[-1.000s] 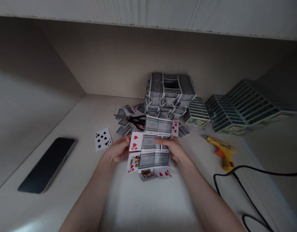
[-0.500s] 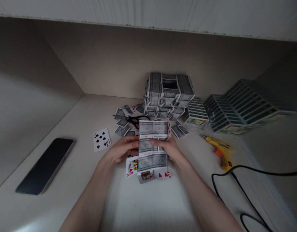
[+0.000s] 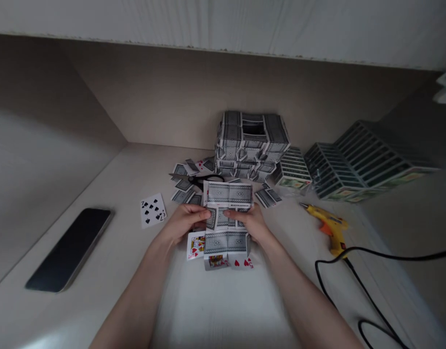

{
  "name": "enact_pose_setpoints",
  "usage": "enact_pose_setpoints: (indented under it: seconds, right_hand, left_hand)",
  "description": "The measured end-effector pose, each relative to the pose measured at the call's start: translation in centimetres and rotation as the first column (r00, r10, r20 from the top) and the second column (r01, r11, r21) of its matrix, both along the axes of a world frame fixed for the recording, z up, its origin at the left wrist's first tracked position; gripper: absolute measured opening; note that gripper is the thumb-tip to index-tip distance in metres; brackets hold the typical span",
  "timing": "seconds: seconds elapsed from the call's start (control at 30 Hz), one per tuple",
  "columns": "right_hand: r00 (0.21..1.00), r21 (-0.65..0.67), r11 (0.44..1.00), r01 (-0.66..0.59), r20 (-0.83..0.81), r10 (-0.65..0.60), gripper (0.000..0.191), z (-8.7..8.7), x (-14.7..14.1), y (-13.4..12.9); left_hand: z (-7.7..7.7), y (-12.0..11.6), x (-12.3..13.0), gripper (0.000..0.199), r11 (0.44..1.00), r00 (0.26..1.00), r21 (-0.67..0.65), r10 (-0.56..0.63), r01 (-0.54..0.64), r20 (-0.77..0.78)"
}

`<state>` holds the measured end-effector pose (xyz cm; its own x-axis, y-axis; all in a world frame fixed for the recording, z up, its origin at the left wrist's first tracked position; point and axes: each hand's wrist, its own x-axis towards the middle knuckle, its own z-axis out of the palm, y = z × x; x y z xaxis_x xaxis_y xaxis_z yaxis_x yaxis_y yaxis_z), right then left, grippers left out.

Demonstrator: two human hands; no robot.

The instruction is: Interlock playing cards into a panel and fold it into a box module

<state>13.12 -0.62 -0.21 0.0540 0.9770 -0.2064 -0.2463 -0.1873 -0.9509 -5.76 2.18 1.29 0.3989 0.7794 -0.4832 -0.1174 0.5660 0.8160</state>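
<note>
Between my hands is a panel of joined playing cards (image 3: 228, 243), grey patterned backs up, with flaps at its edges. My left hand (image 3: 184, 220) grips its left side, thumb on top and fingers underneath. On the right side my right hand (image 3: 252, 220) pinches it, the thumb lying over the middle strip. A king of hearts card (image 3: 196, 246) pokes out at the lower left. Red heart faces show along the near edge. Behind the panel stands a box-like structure of folded cards (image 3: 252, 140) with a square opening on top.
Scissors (image 3: 197, 180) lie among cut card pieces (image 3: 181, 196). A seven of spades (image 3: 152, 211) and a black phone (image 3: 68, 249) are at left. To the right are a yellow glue gun (image 3: 330, 225), its black cable (image 3: 390, 253), and striped stacked packs (image 3: 368, 162).
My left thumb has come onto the panel's left edge, where it was beside it before. The panel has shifted slightly left, and its right-hand red-faced flap no longer shows.
</note>
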Motion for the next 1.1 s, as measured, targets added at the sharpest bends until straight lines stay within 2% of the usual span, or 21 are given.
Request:
enact_pose_setpoints:
  seconds: [0.23,0.4,0.43,0.53,0.63,0.8,0.9,1.0,1.1]
  right_hand:
    - [0.999,0.079,0.997,-0.010,0.034,0.008,0.028,-0.6,0.3,-0.4]
    - [0.995,0.109,0.993,0.034,0.087,-0.043,0.030,-0.8,0.2,-0.6]
    - [0.995,0.114,0.993,0.037,0.092,-0.047,0.030,-0.8,0.2,-0.5]
    - [0.994,0.113,0.991,0.067,0.083,-0.076,0.031,-1.0,0.1,-0.4]
    - [0.994,0.058,0.993,0.100,0.046,-0.103,0.034,-0.9,0.0,-0.5]
    - [0.980,-0.087,0.996,-0.002,-0.200,-0.016,0.041,0.1,0.5,-1.9]
    - [0.948,-0.093,0.994,-0.059,-0.318,0.026,0.045,0.2,1.0,-2.9]
    - [0.931,-0.101,0.991,-0.093,-0.362,0.050,0.044,0.1,1.2,-3.5]
    - [0.948,-0.143,0.986,-0.081,-0.318,0.032,0.044,0.2,1.0,-3.7]
  left_hand:
    - [0.0,0.0,0.9,0.035,0.995,0.990,0.097,0.017,-0.003,-0.140]
    - [-1.2,0.1,1.6,0.034,0.973,0.977,0.232,0.041,0.009,-0.210]
    - [-1.6,0.2,1.7,0.033,0.962,0.973,0.273,0.049,0.015,-0.227]
    - [-2.4,0.2,2.2,0.030,0.878,0.916,0.477,0.152,0.048,-0.371]
    - [-2.7,-0.1,2.4,0.026,0.814,0.847,0.570,0.223,0.110,-0.482]
    - [-2.5,-0.7,2.4,0.026,0.784,0.817,0.595,0.219,0.178,-0.534]
    - [-2.3,-1.0,2.3,0.026,0.776,0.807,0.597,0.214,0.201,-0.550]
    - [-2.4,-1.3,2.4,0.026,0.773,0.804,0.600,0.216,0.207,-0.554]
    - [-2.6,-1.5,2.3,0.026,0.786,0.829,0.589,0.196,0.187,-0.524]
